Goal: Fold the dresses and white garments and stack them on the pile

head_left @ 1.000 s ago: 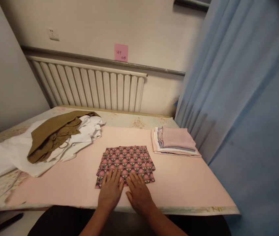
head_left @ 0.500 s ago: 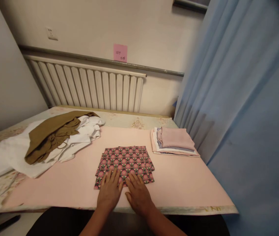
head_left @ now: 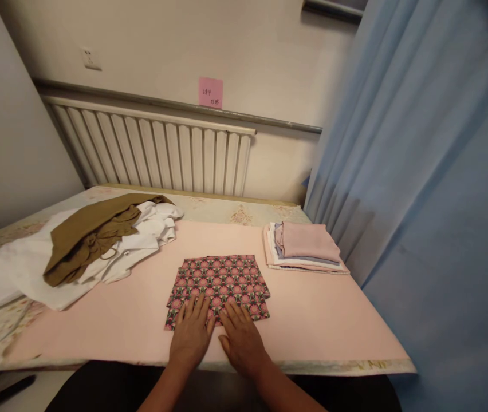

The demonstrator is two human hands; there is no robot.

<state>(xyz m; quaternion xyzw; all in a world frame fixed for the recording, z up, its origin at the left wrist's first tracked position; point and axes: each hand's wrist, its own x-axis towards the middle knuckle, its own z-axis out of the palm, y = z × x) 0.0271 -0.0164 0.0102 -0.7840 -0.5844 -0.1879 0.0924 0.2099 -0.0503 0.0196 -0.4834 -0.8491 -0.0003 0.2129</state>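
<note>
A folded garment (head_left: 222, 277) with a pink and dark floral print lies flat on the pink cloth (head_left: 321, 320) in front of me. On its near left part rests my left hand (head_left: 192, 332), palm down with fingers stretched out. My right hand (head_left: 243, 337) lies the same way on the near edge, right of the middle. Both hands are open and grip nothing. The garment's layers show stepped edges at the sides; what kind of garment it is, I cannot tell.
At the left, an olive-brown garment (head_left: 93, 237) lies loosely over white clothing (head_left: 7, 274). A stack of folded clothes (head_left: 310, 243), dusty pink on top, sits at the right. A blue curtain (head_left: 433, 229) borders the right side. Behind the table stands a white radiator (head_left: 153, 149).
</note>
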